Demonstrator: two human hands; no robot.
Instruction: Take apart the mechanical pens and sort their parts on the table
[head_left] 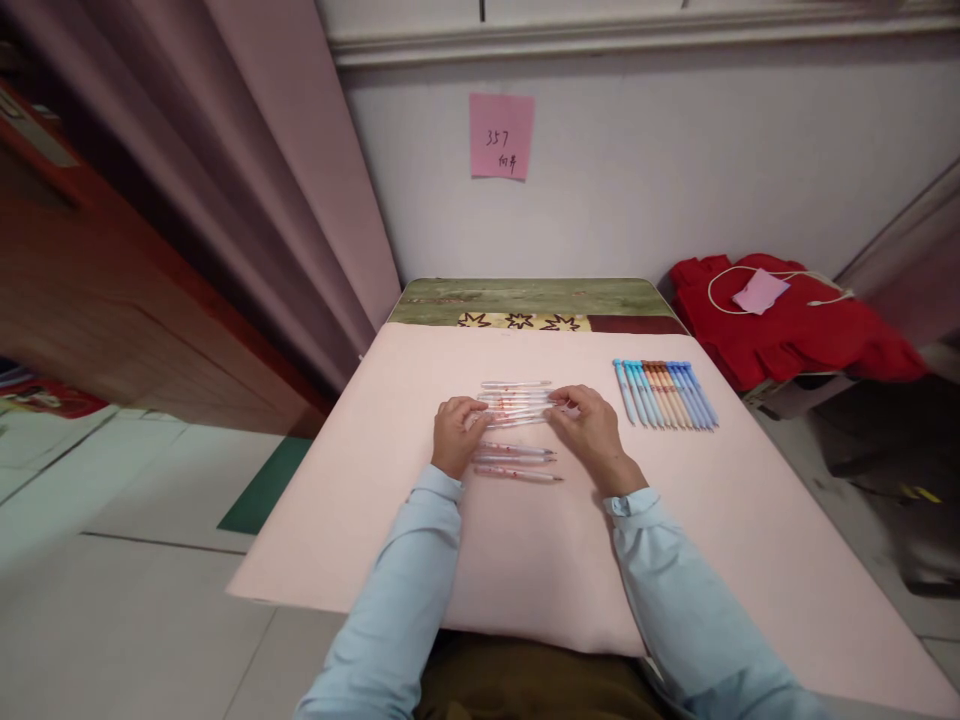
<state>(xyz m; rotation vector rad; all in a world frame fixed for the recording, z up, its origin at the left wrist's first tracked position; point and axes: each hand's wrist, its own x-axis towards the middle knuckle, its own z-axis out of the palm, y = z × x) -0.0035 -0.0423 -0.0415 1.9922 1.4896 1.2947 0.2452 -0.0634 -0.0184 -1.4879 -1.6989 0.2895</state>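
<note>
Both hands rest on the pink bench (375, 480), one at each end of a small bunch of clear pens (516, 402). The left hand (456, 436) sits at the left ends of the bunch, its fingers curled loosely around the pen tips; how tightly they close cannot be told from this view. The right hand (592, 428) lies at the right ends, fingers bent and fingertips touching the pens, thumb side toward the bunch. The pens in the bunch lie side by side, running left to right, just in front of the person at the middle of the bench.

Three more clear pens (517, 462) lie apart from the bunch, nearer the person and between the two wrists, also running left to right, with small gaps between them. Light blue sleeves (405, 600) cover both forearms down to the wrists.

To the right of the right hand, near but not touching it, a row of blue and orange pens (666, 394) lies neatly side by side, pointing away from the person. Beyond the pink sheet the far edge of the bench shows a green patterned cover (525, 298). A pink note (501, 136) with handwriting is stuck to the wall behind. Off the bench's right side, a red cloth (795, 330) carries a white cable (750, 272) and a small pink slip.
</note>
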